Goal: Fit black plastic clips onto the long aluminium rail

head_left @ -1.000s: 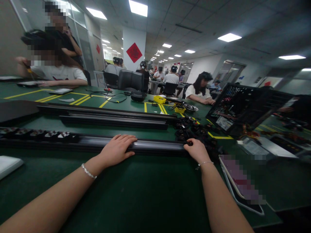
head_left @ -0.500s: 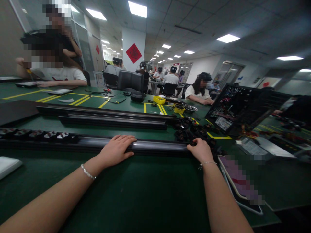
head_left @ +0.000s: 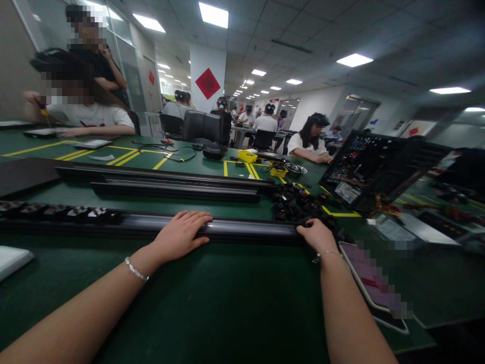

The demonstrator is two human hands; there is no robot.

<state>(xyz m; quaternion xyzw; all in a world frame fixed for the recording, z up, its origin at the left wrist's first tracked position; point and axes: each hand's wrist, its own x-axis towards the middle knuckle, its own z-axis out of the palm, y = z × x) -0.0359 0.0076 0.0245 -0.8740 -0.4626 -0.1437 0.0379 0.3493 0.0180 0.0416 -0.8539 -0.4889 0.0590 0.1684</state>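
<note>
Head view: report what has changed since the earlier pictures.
The right hand has shifted a little rightward along the black rail; what its fingertips pinch, if anything, is too dark to tell. The left hand stays laid over the rail, and the row of small parts stays to its left.

Ceiling lights [head_left: 214, 15] on; red diamond sign [head_left: 208, 83] on white pillar [head_left: 200, 55]; black chair [head_left: 202, 125] in front; glass partition [head_left: 123, 53] left.
</note>
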